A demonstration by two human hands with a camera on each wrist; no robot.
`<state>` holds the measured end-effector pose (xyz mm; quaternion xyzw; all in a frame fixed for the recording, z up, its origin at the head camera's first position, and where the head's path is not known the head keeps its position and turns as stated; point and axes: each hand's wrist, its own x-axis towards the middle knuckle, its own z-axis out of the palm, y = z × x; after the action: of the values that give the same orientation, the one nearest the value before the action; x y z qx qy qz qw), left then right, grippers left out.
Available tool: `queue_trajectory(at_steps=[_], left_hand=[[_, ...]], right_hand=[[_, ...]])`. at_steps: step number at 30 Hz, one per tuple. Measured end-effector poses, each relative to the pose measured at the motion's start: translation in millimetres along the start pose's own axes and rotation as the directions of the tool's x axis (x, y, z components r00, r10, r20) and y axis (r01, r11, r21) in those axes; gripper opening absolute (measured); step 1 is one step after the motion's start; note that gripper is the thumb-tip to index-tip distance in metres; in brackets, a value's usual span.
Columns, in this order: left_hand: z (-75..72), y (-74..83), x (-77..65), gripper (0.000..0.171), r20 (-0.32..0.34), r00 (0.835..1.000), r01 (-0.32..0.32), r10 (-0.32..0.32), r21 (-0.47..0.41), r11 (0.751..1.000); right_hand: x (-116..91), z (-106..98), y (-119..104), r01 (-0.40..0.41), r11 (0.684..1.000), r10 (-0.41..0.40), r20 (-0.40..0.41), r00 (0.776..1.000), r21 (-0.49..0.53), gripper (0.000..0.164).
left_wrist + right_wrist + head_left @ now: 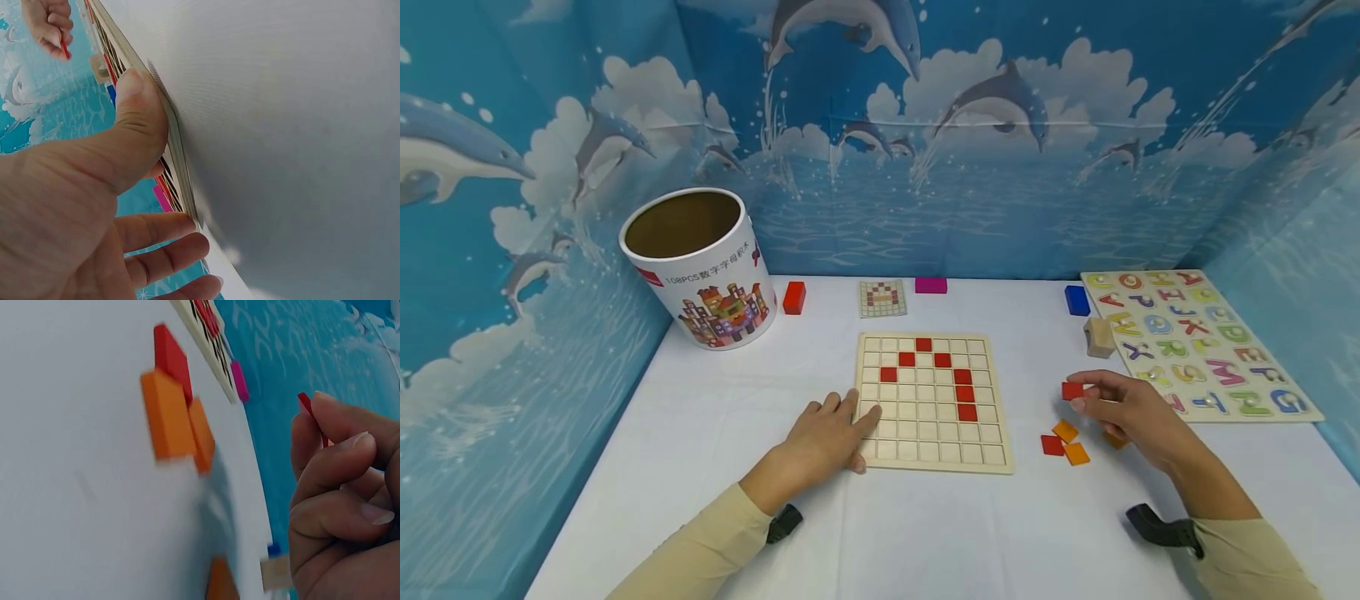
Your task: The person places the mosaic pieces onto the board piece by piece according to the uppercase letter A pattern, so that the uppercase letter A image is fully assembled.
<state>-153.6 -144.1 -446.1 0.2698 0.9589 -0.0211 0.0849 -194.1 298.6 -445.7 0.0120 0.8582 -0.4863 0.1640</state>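
Observation:
A square wooden grid board (pixel 928 454) lies on the table with several red tiles (pixel 965 393) set in an arch on its cells. My left hand (pixel 823 437) rests at the board's left edge, thumb and fingers touching the rim. Between thumb and fingertips, my right hand (pixel 1123 408) pinches a small red square tile (pixel 1072 391), held right of the board. Below that hand lie a loose red tile (pixel 1052 445) and orange tiles (pixel 1077 454); another orange tile (pixel 222 581) is partly covered by the hand in the head view.
A pattern card (pixel 883 298) lies behind the board, near a magenta block (pixel 931 286) and a red block (pixel 794 297). A large white bucket (pixel 722 308) stands at back left. On the right are an alphabet board (pixel 1195 342), a blue block (pixel 1077 300) and a wooden block (pixel 1099 337).

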Motion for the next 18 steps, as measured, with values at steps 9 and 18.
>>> queue_trajectory(at_steps=[9, 18], left_hand=[[1.7, -0.8, 1.1, 0.086, 0.008, 1.0, 0.002, -0.002, 0.01, 1.0], [0.2, -0.1, 1.7, 0.086, 0.016, 1.0, 0.006, -0.006, 0.024, 1.0]], right_hand=[[48.0, 60.1, -50.2, 0.042, 0.999, -0.044, 0.069, 0.997, 0.027, 0.051], [74.5, 133.8, -95.9, 0.195, 0.981, -0.192, 0.179, 0.965, 0.001, 0.035]])
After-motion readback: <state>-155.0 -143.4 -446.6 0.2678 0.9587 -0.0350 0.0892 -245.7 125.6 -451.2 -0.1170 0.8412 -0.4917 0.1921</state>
